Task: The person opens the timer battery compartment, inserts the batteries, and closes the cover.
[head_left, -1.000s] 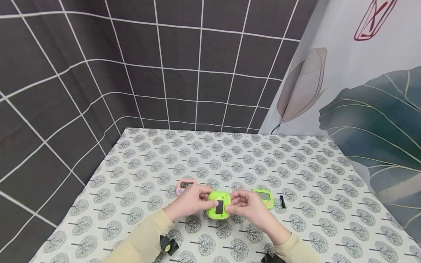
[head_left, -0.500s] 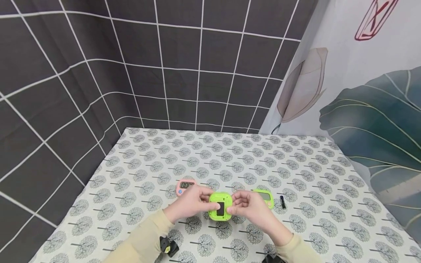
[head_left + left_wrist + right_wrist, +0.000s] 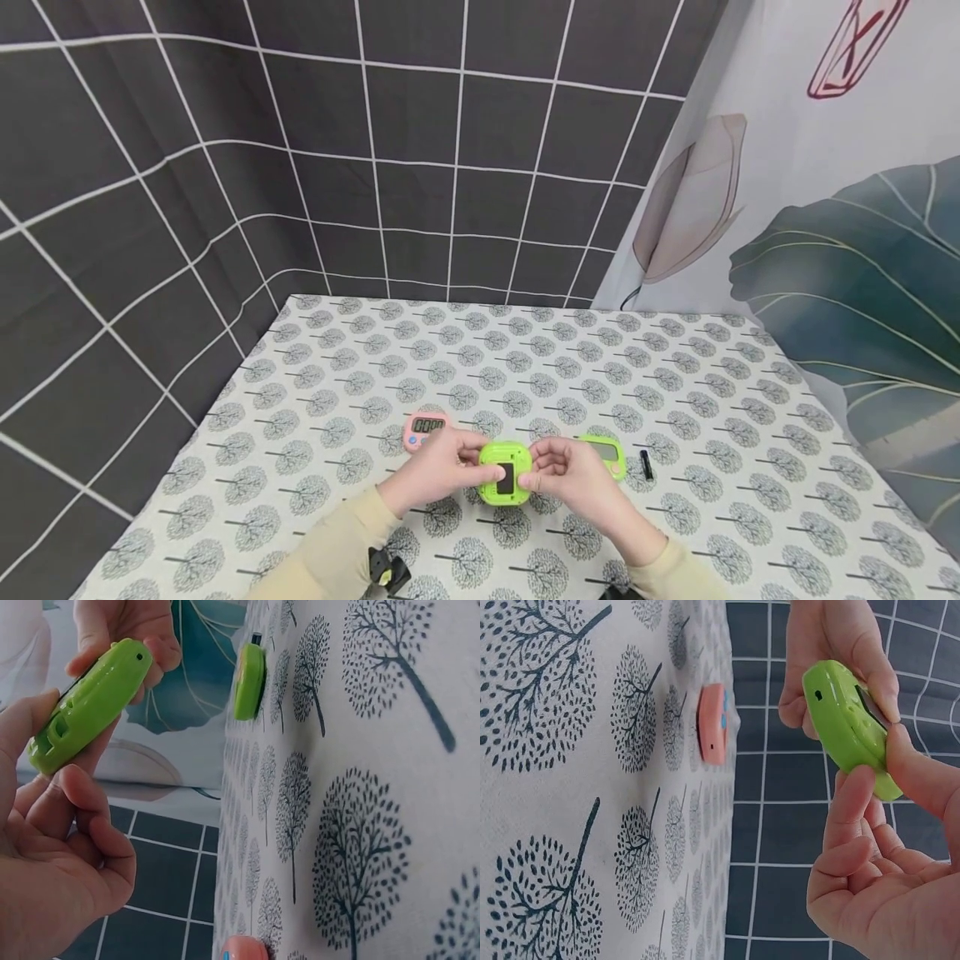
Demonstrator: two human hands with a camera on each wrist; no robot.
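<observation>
A green digital timer is held above the table between both hands, its back with a dark rectangular panel turned up. My left hand grips its left side, thumb tip on the panel and fingers behind. On the right side, my right hand pinches the edge between thumb and fingers. The right wrist view shows the timer tilted, with a small hole in its end; the left wrist view shows a slot in the side of the timer.
A pink digital timer lies face up behind the left hand, partly covered by it. Beyond the right hand lies another green timer, its screen blank. A small black cylinder, like a battery, is right of it. Dark gridded cloth hangs behind the table.
The held green timer has shifted slightly to the right with both hands. The grip looks the same, and the head view has tilted a little.
</observation>
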